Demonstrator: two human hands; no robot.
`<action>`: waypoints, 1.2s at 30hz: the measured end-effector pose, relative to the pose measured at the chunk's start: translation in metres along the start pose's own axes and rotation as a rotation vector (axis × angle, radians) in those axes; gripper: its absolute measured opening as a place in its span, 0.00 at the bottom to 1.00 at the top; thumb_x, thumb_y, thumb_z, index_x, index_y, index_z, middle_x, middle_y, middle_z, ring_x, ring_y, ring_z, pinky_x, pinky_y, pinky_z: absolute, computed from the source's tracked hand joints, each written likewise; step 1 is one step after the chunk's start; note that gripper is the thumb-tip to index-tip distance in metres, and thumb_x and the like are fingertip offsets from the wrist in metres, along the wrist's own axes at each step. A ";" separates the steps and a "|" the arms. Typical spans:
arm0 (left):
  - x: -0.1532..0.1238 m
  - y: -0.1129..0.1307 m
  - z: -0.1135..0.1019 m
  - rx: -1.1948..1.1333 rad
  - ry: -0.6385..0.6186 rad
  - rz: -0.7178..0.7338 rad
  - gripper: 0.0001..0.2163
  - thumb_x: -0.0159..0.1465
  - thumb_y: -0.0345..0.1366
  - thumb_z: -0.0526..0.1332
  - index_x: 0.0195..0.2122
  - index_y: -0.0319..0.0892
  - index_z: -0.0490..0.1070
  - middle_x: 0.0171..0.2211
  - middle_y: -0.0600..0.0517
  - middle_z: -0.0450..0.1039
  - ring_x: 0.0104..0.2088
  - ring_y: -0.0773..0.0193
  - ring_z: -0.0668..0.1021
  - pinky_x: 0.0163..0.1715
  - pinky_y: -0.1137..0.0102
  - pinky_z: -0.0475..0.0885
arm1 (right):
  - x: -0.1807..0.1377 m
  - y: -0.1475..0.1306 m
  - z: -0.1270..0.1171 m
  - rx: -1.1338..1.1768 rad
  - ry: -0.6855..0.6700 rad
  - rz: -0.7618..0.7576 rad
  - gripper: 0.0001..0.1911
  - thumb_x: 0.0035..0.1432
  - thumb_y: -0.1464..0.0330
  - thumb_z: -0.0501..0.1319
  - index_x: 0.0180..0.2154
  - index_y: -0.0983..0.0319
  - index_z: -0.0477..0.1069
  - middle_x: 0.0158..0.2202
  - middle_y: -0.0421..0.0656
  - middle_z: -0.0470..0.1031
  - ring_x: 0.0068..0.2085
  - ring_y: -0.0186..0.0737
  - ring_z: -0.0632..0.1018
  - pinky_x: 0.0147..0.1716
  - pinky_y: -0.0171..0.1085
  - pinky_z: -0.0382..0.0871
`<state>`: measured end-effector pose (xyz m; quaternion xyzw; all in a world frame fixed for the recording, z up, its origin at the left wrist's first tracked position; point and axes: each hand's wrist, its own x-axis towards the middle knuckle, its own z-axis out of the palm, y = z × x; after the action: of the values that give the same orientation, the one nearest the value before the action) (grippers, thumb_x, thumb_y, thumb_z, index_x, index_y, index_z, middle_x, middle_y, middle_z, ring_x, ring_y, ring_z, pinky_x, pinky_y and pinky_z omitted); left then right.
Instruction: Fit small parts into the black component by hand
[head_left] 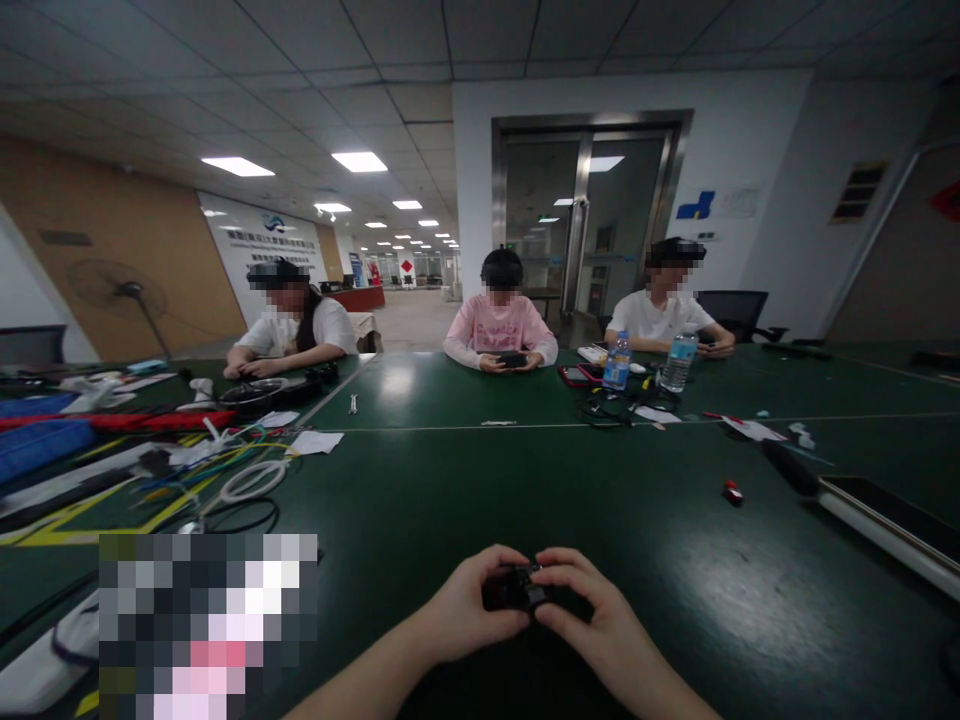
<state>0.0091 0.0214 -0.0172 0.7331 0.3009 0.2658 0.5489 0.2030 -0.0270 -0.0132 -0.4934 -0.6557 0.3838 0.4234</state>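
Observation:
Between my two hands, low in the head view, is a small dark object (517,590) with black, blocky parts; its kind is too dim to make out. My left hand (474,604) is closed around its left side, thumb below and fingers above. On the other side, my right hand (589,600) pinches it, with the thumb at the near edge and the fingertips on top. The fingers cover much of the object. Both hands are just above the near part of the dark green table (420,490).
A red-and-black item (733,492) lies to the right, near a white-edged device (889,525). Cables (251,482), paper (315,443) and a blue tray (45,447) crowd the left. Two bottles stand farther back, one here (616,362). Three people sit across the table.

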 end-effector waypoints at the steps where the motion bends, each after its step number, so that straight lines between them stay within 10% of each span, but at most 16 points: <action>1: 0.000 0.000 0.000 0.008 0.000 0.000 0.20 0.53 0.29 0.64 0.47 0.41 0.65 0.38 0.52 0.71 0.37 0.62 0.74 0.35 0.69 0.70 | 0.000 0.000 0.000 0.010 0.003 0.004 0.09 0.51 0.68 0.64 0.37 0.55 0.76 0.48 0.44 0.68 0.52 0.47 0.71 0.54 0.46 0.62; 36: -0.001 0.000 -0.001 -0.003 0.001 0.013 0.20 0.53 0.28 0.64 0.47 0.42 0.64 0.41 0.51 0.70 0.42 0.59 0.74 0.41 0.66 0.70 | 0.000 -0.007 -0.011 -0.037 -0.045 0.016 0.15 0.49 0.69 0.64 0.42 0.56 0.74 0.46 0.44 0.73 0.50 0.47 0.72 0.51 0.45 0.64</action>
<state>0.0078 0.0214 -0.0169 0.7343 0.2961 0.2701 0.5480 0.2110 -0.0275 -0.0032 -0.4978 -0.6681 0.3860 0.3961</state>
